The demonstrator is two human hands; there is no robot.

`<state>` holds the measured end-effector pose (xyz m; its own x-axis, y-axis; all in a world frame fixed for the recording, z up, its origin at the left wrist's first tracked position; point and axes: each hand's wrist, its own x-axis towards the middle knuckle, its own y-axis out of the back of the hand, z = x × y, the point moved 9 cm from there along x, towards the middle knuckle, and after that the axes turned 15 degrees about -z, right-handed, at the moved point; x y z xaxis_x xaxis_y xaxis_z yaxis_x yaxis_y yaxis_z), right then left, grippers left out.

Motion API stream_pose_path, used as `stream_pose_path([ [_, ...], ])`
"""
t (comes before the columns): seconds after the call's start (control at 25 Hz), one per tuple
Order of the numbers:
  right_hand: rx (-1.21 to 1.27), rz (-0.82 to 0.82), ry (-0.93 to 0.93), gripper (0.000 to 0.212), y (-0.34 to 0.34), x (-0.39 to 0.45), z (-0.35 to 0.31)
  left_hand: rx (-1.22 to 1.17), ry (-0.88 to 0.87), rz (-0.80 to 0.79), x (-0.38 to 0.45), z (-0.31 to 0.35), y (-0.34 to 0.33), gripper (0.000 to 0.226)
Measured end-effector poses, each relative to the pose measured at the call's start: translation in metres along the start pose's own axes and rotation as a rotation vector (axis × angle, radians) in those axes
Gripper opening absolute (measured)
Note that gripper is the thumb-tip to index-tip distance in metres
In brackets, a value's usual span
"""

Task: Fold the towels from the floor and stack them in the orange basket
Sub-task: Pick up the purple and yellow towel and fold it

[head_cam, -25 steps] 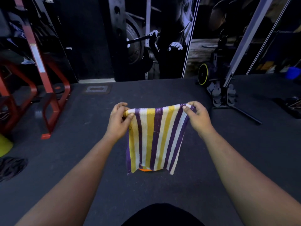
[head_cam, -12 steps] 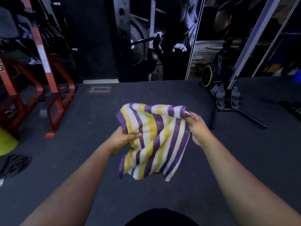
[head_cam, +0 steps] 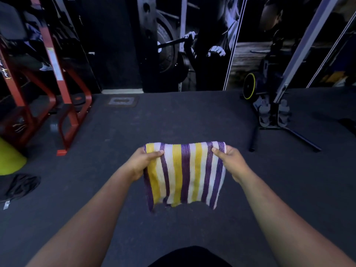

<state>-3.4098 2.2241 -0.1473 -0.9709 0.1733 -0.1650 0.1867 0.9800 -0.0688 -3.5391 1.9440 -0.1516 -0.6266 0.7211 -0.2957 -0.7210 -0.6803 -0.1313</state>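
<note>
Single head-worn wide-angle view, looking forward and down from above both forearms; close on the towel held out in front, dark gym floor beyond, wall poster at top.

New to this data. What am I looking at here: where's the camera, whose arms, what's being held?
There is no robot: a person works with bare hands. The one picture comes from a wide-angle camera worn on the head, looking forward and down, so the two arms reach in from the bottom.

The left hand and right hand each grip an upper corner of a striped towel, purple, yellow and white. It hangs doubled over in the air above a dark gym floor.

On the floor: a red rack to the left, a dark cloth at the left edge, a stand to the right. The orange basket does not show in this picture.
</note>
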Motion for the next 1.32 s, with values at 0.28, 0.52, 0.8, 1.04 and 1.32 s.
stream_pose_path([
  [0.28, -0.159, 0.247, -0.038, 0.031, 0.029, 0.017, 0.007, -0.074, 0.12, 0.383, 0.029, -0.013, 0.038, 0.046],
  [0.52, 0.021, 0.001, -0.106, 0.052, 0.011, 0.079, 0.01, -0.125, -0.034, 0.276, 0.077, -0.002, 0.072, 0.088],
  [0.8, -0.819, -0.015, -0.118, 0.056, -0.019, 0.16, 0.015, 0.919, 0.12, -0.002, 0.148, 0.002, 0.093, 0.095],
  [1.04, -1.137, -0.182, -0.303, 0.046, -0.022, 0.218, 0.054, 1.341, 0.228, 0.09, 0.193, -0.018, 0.131, 0.04],
  [1.32, -1.375, -0.367, -0.407, 0.025, -0.002, 0.284, 0.127, 1.519, 0.404, -0.215, 0.261, -0.093, 0.147, 0.043],
])
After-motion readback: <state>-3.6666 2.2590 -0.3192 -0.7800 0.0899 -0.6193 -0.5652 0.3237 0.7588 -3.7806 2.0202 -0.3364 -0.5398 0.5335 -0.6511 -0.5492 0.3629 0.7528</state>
